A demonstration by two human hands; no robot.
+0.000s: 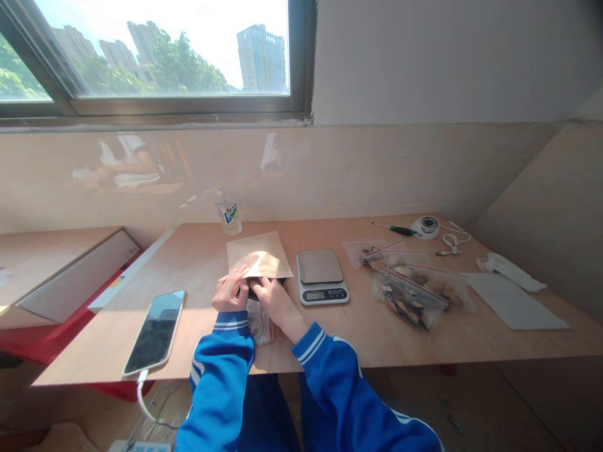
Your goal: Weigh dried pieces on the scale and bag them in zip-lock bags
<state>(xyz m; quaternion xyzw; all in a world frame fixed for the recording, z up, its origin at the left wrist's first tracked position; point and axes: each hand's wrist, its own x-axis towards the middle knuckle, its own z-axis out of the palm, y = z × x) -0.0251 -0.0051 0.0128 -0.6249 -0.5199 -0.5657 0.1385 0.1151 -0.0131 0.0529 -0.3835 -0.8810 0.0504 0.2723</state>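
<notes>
A brown kraft paper bag (257, 251) lies on the table with its mouth facing me. My left hand (230, 292) is closed on the left edge of that mouth, thumb and fingers pinching the paper. At the bag's mouth, the curled fingers of my right hand (276, 301) reach in at a dark thing or dark interior. Their tips are hidden, so what they hold cannot be made out. Under my wrists lies a clear zip bag (260, 323) with a red seal line, partly covered. Just right of the paper bag stands a digital kitchen scale (323, 276) with nothing on its plate.
A charging phone (155, 333) lies at left, a clear bottle (228, 213) at the back. To the right are zip bags of dark pieces (407, 298), a screwdriver (400, 230), a dome camera (426, 227), a cable (452, 243), and a white sheet (516, 304).
</notes>
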